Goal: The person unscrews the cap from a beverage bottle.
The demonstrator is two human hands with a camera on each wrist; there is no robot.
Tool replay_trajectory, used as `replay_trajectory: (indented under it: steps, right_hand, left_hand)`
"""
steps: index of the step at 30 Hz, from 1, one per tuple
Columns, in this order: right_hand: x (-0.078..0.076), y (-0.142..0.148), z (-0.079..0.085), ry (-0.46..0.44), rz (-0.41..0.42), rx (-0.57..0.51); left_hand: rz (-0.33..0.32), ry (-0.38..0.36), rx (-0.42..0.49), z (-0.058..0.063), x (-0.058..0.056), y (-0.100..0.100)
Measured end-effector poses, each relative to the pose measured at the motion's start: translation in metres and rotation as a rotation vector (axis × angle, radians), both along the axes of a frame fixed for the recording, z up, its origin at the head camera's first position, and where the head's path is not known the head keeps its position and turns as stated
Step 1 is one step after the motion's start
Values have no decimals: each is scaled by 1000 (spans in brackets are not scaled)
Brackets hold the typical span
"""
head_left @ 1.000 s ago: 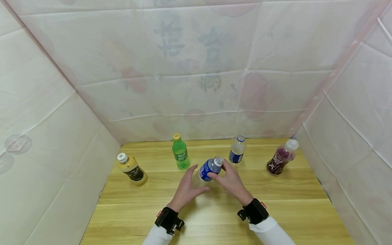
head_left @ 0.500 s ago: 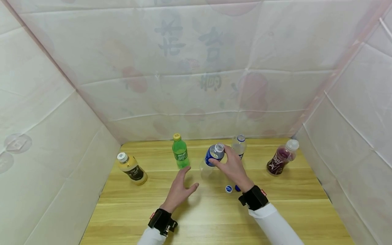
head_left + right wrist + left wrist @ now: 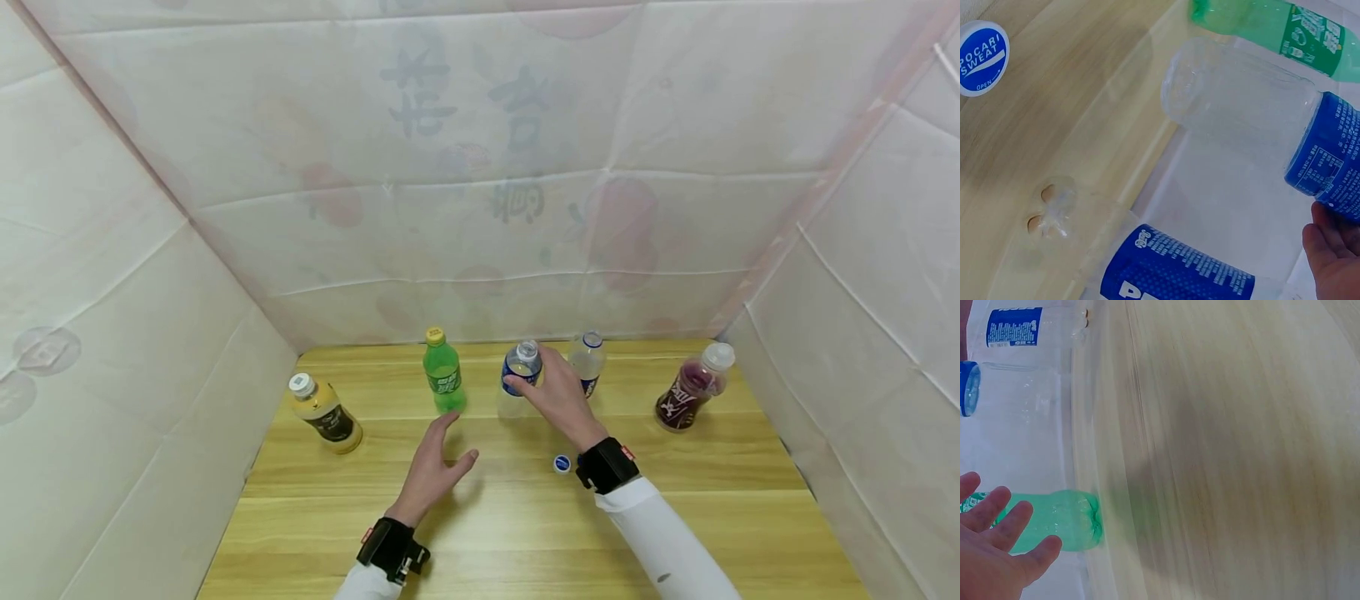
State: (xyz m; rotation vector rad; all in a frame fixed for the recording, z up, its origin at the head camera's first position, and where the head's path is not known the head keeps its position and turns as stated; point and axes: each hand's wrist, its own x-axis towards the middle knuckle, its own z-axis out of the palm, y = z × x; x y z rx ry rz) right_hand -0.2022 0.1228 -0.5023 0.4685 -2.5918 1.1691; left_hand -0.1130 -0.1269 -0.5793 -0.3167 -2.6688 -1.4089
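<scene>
My right hand (image 3: 561, 396) grips a clear plastic bottle (image 3: 519, 371) by its blue label, thumb on the near side. The bottle stands upright with an uncapped neck, its base close to the tabletop. Right behind that hand stands a second clear bottle (image 3: 588, 357) with a blue label and a blue ring at its open neck. My left hand (image 3: 429, 477) hangs over the wood with fingers and thumb spread, holding nothing. Its fingertips overlap the base of a green soda bottle (image 3: 444, 375) with a yellow cap. A white and blue Pocari Sweat cap (image 3: 984, 57) lies on the table.
A yellow drink bottle (image 3: 326, 414) with a white cap stands at the left of the wooden table (image 3: 495, 542). At the right is a dark purple drink bottle (image 3: 692, 390), also white-capped. White fabric walls (image 3: 465, 233) enclose the back and both sides.
My left hand has let go of the held bottle and drawn back to the left. My right hand has carried the bottle farther back and set it upright, uncovering the cap on the table.
</scene>
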Motion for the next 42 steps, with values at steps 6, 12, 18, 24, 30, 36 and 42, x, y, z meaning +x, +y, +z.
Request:
replay_trajectory:
  steps: [6,12,18,24,30,36,42]
  right_hand:
    - [-8,-2,-6,-21,-15,13]
    - [-12,-2,-12,-32,-29,41]
    - [-16,-3,-16,-62,-23,53]
    - [-18,-1,-18,-116,-19,72]
    - [-19,0,-18,-152,-28,65]
    - [-15,-1,-21,-123,-24,65]
    - [-4,-1,-15,-93,-40,78]
  left_hand:
    - [7,6,11,-1,0,-2]
    - [0,34,4,0,0,-2]
    - [15,15,7,1,0,-2]
    - [17,-6,12,2,-1,-1]
    - [37,1,6,5,-2,-2]
    - [55,34,6,5,-3,-5]
    - [107,9,35,11,-6,-13]
